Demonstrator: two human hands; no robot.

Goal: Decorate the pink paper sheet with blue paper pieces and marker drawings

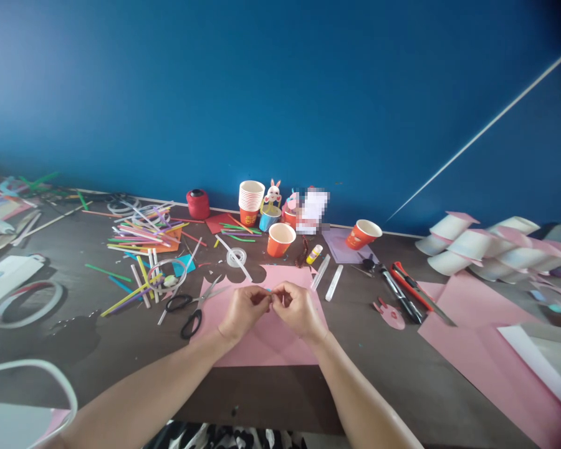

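Note:
Both hands meet over a pink paper sheet [266, 346] at the middle of the table. My left hand [245, 312] is closed in a pinch, its fingertips against those of my right hand [299, 310], which is pinched too. A tiny bluish bit shows between the fingertips, too small to name. Black-handled scissors [197, 308] lie partly open on the sheet's left edge, beside my left hand. A clear tape roll [236, 257] and a white straw rest behind it. Two whitish strips and a yellow glue stick [315, 254] lie behind my right hand.
Colourful straws [143, 237] are heaped at the left. Stacked paper cups [251, 202], a red cup [281, 240] and a rabbit figure [273, 193] stand at the back. Utility knives [402, 293], pink sheets [484, 299] and several joined white cups [472, 246] are at the right.

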